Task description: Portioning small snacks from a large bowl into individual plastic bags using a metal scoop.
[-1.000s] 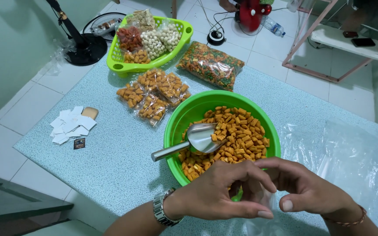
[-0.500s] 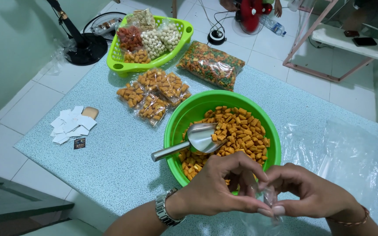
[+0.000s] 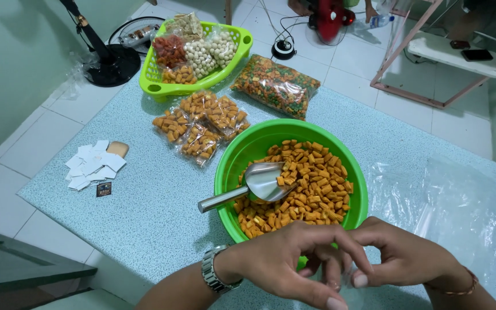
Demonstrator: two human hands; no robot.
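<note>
Both hands work at the near edge of the speckled blue-green table (image 3: 144,195). The left hand (image 3: 285,261), with a metal wristwatch (image 3: 213,272) on its wrist, and the right hand (image 3: 406,255), with a thin bracelet (image 3: 460,285), meet fingertip to fingertip over a small clear plastic bag (image 3: 348,290). The fingers of both hands are curled and pinched together on the thin film of that bag; the bag itself is largely hidden and hard to make out, lying at the near edge just below the bowl.

Directly beyond the hands stands a round green bowl (image 3: 228,166) filled with orange rectangular snack pieces (image 3: 311,183). A metal scoop (image 3: 254,185) lies in the bowl, its handle resting over the left rim, untouched by either hand.

To the right of the bowl, a heap of clear plastic bags (image 3: 460,206) lies flat toward the right edge. Beyond the bowl to the left, several small sealed packets of the orange snack (image 3: 202,123) lie together. A large bag of mixed orange and green snack (image 3: 275,85) lies near the far edge. A lime-green basket (image 3: 156,86) at the far left corner holds assorted packed snacks. Near the left edge sits a cluster of small white paper slips (image 3: 92,163).
</note>
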